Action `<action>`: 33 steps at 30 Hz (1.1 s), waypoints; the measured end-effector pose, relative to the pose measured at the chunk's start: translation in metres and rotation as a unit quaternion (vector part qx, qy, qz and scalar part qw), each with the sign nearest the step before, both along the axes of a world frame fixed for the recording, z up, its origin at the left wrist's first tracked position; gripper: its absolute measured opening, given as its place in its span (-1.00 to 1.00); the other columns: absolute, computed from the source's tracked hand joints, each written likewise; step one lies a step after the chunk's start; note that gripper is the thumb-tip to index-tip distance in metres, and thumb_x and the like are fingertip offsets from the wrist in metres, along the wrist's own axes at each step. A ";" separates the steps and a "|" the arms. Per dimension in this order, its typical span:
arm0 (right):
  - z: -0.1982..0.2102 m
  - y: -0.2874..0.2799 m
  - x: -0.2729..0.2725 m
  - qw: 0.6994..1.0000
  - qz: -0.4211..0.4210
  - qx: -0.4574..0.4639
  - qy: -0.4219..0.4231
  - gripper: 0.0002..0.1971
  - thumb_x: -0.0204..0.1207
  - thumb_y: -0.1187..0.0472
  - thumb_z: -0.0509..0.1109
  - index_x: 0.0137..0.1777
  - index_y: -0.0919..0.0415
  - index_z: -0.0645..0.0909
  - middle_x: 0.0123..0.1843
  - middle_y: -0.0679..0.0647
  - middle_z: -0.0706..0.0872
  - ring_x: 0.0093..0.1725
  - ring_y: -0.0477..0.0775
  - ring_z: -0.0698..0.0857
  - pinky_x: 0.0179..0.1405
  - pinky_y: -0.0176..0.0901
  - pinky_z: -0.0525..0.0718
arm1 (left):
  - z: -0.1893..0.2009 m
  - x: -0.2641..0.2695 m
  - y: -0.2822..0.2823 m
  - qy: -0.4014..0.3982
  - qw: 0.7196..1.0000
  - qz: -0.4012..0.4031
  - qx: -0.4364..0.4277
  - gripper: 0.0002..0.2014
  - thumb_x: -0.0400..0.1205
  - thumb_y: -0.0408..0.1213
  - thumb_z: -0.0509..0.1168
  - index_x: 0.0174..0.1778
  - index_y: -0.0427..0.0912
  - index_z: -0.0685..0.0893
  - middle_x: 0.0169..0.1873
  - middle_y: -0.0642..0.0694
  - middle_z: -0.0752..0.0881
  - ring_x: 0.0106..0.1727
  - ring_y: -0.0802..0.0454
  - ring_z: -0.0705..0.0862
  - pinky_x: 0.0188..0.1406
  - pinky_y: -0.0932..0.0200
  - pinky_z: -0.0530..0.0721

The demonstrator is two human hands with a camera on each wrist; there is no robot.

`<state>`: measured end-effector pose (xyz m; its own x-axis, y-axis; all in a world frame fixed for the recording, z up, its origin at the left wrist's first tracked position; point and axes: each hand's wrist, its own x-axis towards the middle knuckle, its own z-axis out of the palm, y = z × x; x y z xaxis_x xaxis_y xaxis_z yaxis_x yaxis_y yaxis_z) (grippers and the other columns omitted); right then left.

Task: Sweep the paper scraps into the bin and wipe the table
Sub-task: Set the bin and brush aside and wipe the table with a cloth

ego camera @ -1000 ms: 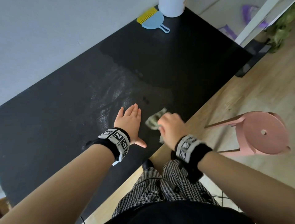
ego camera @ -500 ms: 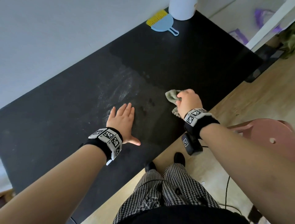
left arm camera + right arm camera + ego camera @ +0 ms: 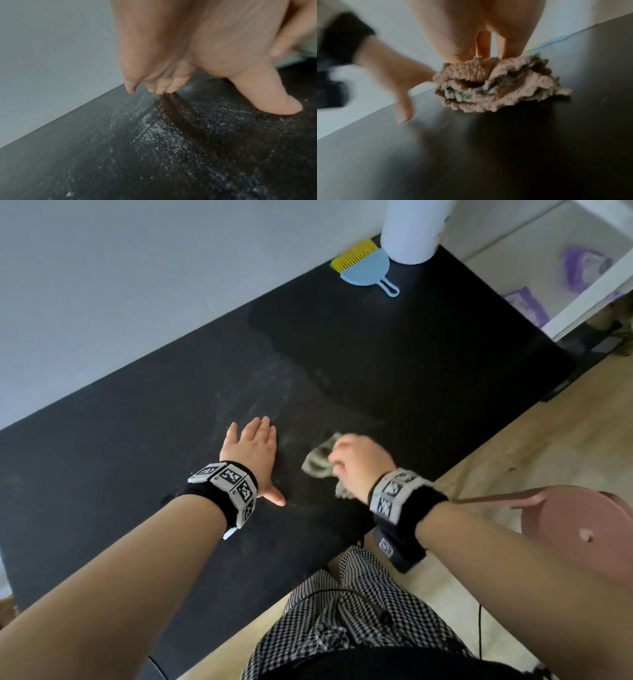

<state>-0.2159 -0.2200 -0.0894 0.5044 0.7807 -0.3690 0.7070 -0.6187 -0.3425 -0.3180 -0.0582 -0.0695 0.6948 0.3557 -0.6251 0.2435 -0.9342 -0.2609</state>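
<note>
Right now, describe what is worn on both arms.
Both forearms are bare, no sleeves. The left wrist and right wrist each carry a black band with a ring of white blocks bearing black square markers. A dark camera box hangs under the right wrist.

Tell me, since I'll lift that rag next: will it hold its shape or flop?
Likely floppy: the rag lies bunched in soft folds under the right hand. Probably light, as fingers alone move it. Its nubby weave should drag rather than slip on the black table, though wet streaks hint it is damp.
</note>
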 end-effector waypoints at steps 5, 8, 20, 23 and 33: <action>0.005 0.001 0.079 0.979 -0.196 -0.018 -0.052 -0.72 0.59 0.16 0.28 0.25 0.22 0.62 0.35 0.18 0.50 0.28 0.25 0.57 0.24 0.03 0.59 | -0.002 0.005 -0.003 0.021 1.000 -0.006 0.019 0.40 0.18 0.51 0.36 0.66 -0.29 -0.21 0.67 -0.16 -0.18 0.67 -0.07 -0.20 0.63 -0.20 -0.13; 0.011 0.017 0.070 0.982 -0.168 -0.043 -0.072 -0.71 0.55 0.17 0.34 0.25 0.20 0.60 0.32 0.17 0.50 0.26 0.24 0.55 0.24 -0.02 0.54 | -0.002 0.007 -0.002 0.016 1.000 0.010 0.013 0.42 0.16 0.48 0.41 0.66 -0.29 -0.21 0.67 -0.16 -0.18 0.68 -0.07 -0.19 0.63 -0.20 -0.13; 0.007 0.035 0.048 0.990 0.136 -0.006 -0.033 -0.72 0.65 0.15 0.17 0.22 0.14 0.64 0.29 0.04 0.56 0.26 0.12 0.50 0.13 0.01 0.63 | 0.000 0.003 0.001 0.011 0.998 0.052 -0.021 0.38 0.18 0.45 0.42 0.67 -0.17 -0.26 0.66 -0.06 -0.26 0.67 -0.02 -0.21 0.62 -0.23 -0.17; 0.008 0.047 0.086 0.998 0.003 -0.001 -0.069 -0.73 0.60 0.15 0.26 0.23 0.17 0.64 0.27 0.12 0.56 0.25 0.18 0.56 0.17 0.04 0.63 | -0.001 0.005 0.000 0.010 0.998 0.059 -0.023 0.38 0.19 0.42 0.45 0.67 -0.17 -0.25 0.66 -0.06 -0.25 0.67 -0.02 -0.22 0.61 -0.24 -0.19; 0.023 0.059 0.004 0.970 0.234 -0.046 -0.043 -0.64 0.55 0.19 0.32 0.34 0.22 0.51 0.33 0.15 0.53 0.38 0.22 0.41 0.15 0.05 0.59 | -0.001 0.002 -0.002 0.011 0.997 0.073 -0.001 0.37 0.20 0.44 0.42 0.67 -0.17 -0.25 0.66 -0.04 -0.25 0.65 -0.12 -0.30 0.58 -0.31 -0.28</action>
